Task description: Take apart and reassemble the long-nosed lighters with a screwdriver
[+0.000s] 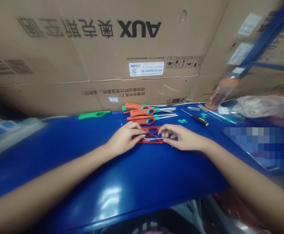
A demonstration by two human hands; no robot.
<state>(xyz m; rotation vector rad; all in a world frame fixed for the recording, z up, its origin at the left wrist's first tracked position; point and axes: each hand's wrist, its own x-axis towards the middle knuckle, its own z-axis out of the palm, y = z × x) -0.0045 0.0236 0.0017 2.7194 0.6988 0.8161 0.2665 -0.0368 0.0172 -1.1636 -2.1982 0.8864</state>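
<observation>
1. Head view, things: a red shell (154,131), an open flat plastic casing with cut-outs, lies on the blue tabletop (132,182) between both hands, just in front of a stack of orange lighters (145,114). A green lighter (94,114) lies to the left and a screwdriver (200,120) to the right.
2. Head view, handling: the shell looks light, thin and fairly stiff, and probably slides on the glossy surface. Its outer ends seem the safest places to hold. The thin rod (169,138) across it looks slender and easily bent.
3. Head view, pose: both forearms reach forward, wrists low. The left hand (126,138) has its fingers drawn together, pinching the shell's left end. The right hand (180,136) has curled fingers that appear to pinch the rod
</observation>
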